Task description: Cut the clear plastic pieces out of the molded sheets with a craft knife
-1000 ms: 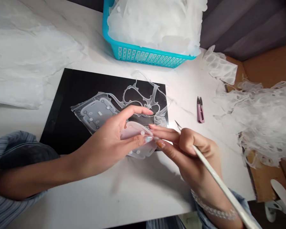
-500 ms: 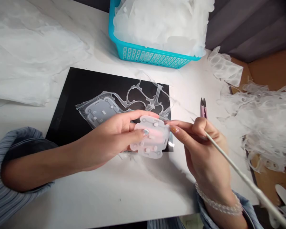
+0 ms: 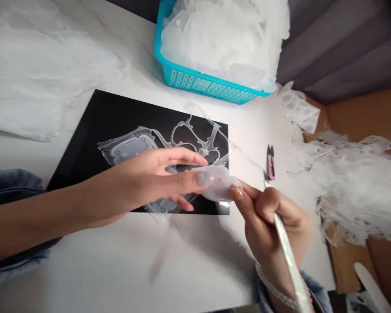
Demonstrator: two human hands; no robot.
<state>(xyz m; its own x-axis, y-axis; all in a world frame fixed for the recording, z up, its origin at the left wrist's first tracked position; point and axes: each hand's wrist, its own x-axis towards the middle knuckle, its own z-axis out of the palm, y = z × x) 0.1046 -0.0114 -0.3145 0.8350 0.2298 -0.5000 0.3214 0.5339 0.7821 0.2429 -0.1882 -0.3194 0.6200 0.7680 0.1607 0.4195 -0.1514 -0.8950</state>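
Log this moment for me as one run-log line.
left hand: holds translucent moulded piece | right hand: grips white-handled craft knife

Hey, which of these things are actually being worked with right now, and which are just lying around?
In use: left hand, right hand, small translucent molded piece held between them, white-handled pointed tool in the right hand.

Lying about: black board under a molded sheet, pink thread snips, blue basket of white offcuts.

Left hand (image 3: 143, 182) with pale blue thumbnail polish (image 3: 202, 178), right hand (image 3: 263, 217) with orange nail polish (image 3: 236, 193), white beaded bracelet (image 3: 273, 291), blue sleeves (image 3: 13, 187)
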